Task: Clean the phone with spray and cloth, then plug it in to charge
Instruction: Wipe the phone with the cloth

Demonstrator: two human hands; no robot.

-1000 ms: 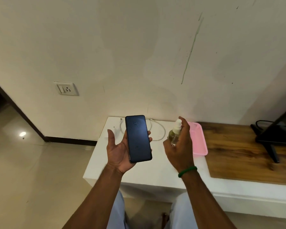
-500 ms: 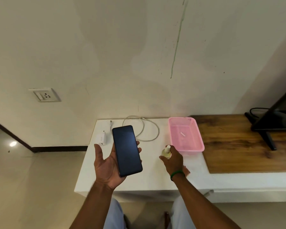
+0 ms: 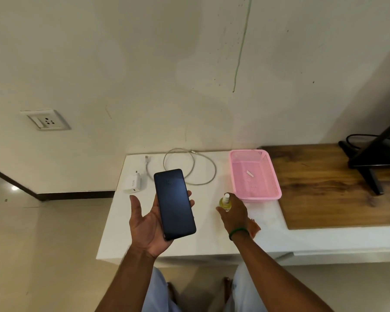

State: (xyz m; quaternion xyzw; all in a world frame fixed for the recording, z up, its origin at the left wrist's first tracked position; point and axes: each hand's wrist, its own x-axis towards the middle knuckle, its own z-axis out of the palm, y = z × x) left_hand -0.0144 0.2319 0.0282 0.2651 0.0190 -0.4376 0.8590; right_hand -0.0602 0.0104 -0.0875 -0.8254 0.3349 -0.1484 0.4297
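Observation:
A dark phone (image 3: 175, 203) lies screen up in my left hand (image 3: 148, 224), held above the white counter (image 3: 200, 239). My right hand (image 3: 234, 212) is low on the counter, wrapped around a small yellow spray bottle (image 3: 225, 202) with a white nozzle, just in front of the pink basket (image 3: 273, 176). A white charger adapter (image 3: 133, 183) and a coiled white cable (image 3: 189, 167) lie on the counter behind the phone. A peach-coloured piece, perhaps the cloth (image 3: 254, 226), shows under my right wrist. A wall socket (image 3: 46, 120) sits on the wall to the left.
A wooden board (image 3: 336, 188) covers the counter to the right. On it stands a black stand with a cable (image 3: 369, 158). The pink basket holds one small white piece (image 3: 250, 173). The floor drops away left of the counter.
My right hand has come down from beside the phone to the counter with the spray bottle in it. The view has tilted downwards, and the left hand keeps the phone.

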